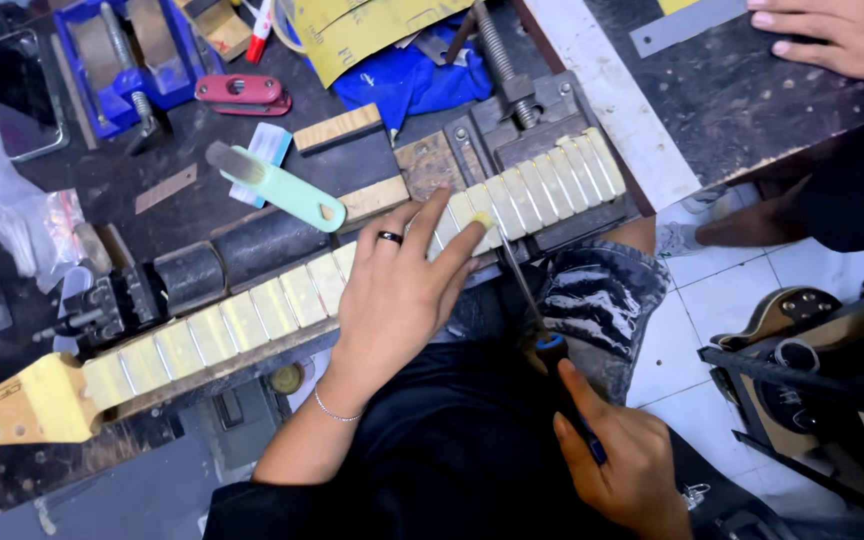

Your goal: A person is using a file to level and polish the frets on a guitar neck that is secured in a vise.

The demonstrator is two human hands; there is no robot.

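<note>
A guitar neck (pixel 242 322) with pale taped fret spaces lies slantwise across the dark workbench, its headstock (pixel 12 408) at the lower left. My left hand (pixel 402 290), with a black ring and a thin bracelet, presses flat on the fretboard near its middle, fingers spread. My right hand (pixel 617 455) is closed around the dark blue-trimmed handle of a thin file (pixel 522 285). The file's tip rests on a fret just beside my left forefinger.
A mint-green-handled tool (pixel 287 188), a red clamp part (pixel 240 92), a blue vise (pixel 127 60), sandpaper (pixel 372 25), a phone (pixel 20 92) and plastic bags lie on the bench. Another person's hand (pixel 832 35) rests at the top right. A guitar body (pixel 782 315) sits on the tiled floor.
</note>
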